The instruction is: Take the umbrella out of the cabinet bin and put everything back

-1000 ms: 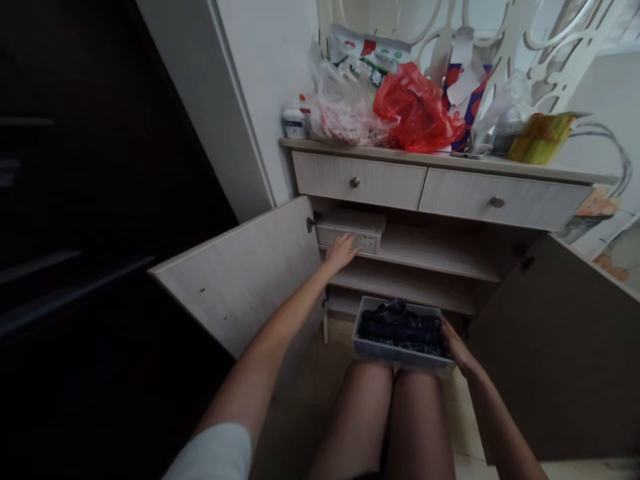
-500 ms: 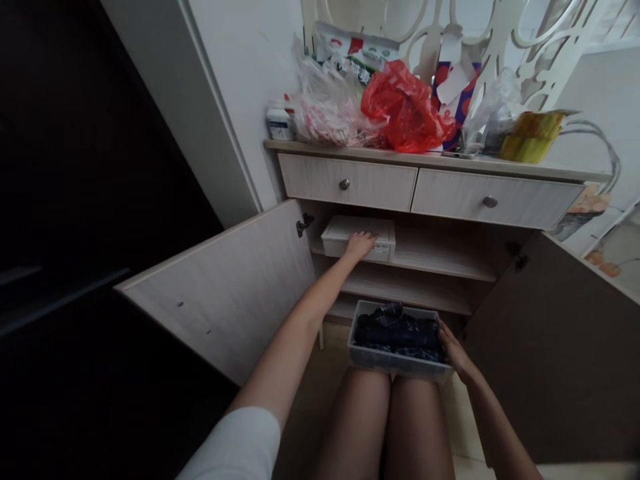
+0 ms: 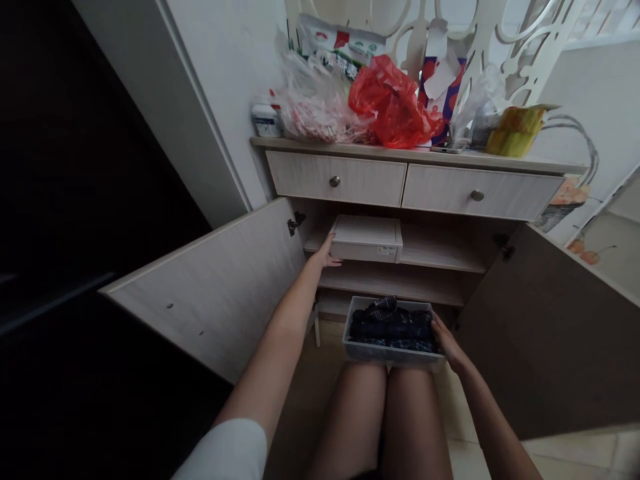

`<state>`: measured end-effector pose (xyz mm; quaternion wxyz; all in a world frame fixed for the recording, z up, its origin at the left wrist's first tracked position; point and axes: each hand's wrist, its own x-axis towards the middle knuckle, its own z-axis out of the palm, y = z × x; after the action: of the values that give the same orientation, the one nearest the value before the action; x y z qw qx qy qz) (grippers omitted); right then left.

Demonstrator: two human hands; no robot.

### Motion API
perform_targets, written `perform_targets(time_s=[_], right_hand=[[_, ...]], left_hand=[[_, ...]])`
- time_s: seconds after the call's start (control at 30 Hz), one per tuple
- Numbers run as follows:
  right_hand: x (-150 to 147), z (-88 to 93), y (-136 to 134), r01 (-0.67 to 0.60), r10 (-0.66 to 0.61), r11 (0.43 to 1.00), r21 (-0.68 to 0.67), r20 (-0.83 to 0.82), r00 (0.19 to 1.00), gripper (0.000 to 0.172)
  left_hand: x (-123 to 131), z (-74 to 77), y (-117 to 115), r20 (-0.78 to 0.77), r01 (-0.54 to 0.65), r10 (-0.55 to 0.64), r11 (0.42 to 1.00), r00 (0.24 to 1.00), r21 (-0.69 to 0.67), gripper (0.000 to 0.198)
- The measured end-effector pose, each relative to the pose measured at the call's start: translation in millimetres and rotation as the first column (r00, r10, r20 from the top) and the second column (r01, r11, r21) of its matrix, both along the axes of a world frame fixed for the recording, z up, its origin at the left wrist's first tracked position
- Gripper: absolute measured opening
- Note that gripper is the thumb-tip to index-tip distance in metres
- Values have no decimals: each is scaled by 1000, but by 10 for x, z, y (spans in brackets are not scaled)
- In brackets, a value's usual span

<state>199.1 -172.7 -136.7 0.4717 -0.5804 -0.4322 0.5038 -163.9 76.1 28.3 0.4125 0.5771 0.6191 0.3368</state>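
Observation:
A white lidded box (image 3: pixel 367 238) sits on the upper shelf (image 3: pixel 440 257) of an open cabinet. My left hand (image 3: pixel 324 253) is flat against the box's left end, fingers stretched out. A clear plastic bin (image 3: pixel 390 352) holding dark plaid cloth (image 3: pixel 393 325) rests on my knees (image 3: pixel 385 400). At the bin's right edge my right hand (image 3: pixel 447 343) grips it with curled fingers.
Both cabinet doors stand open: the left door (image 3: pixel 210 287) and the dark right door (image 3: pixel 550 333). Two closed drawers (image 3: pixel 410 183) sit above the shelves. Plastic bags, a red bag (image 3: pixel 393 103) and packets crowd the cabinet top. A dark doorway lies at left.
My left hand has slid from the box's front top to its left end, and the box now sits further right on the shelf. The right hand keeps its hold on the bin.

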Motion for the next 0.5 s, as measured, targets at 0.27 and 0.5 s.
perform_targets(time_s=[0.27,0.5], right_hand=[[-106,52,-150,79,-78,997,-1,-188,979,91],[323,-134,-327,363,-349,932,-17,-319,881,78]], left_hand=[[-205,-26,-446,544,-256,361,931,758,-260,59],[-941,34,-1029,660,-291,428,904,617,-314,43]])
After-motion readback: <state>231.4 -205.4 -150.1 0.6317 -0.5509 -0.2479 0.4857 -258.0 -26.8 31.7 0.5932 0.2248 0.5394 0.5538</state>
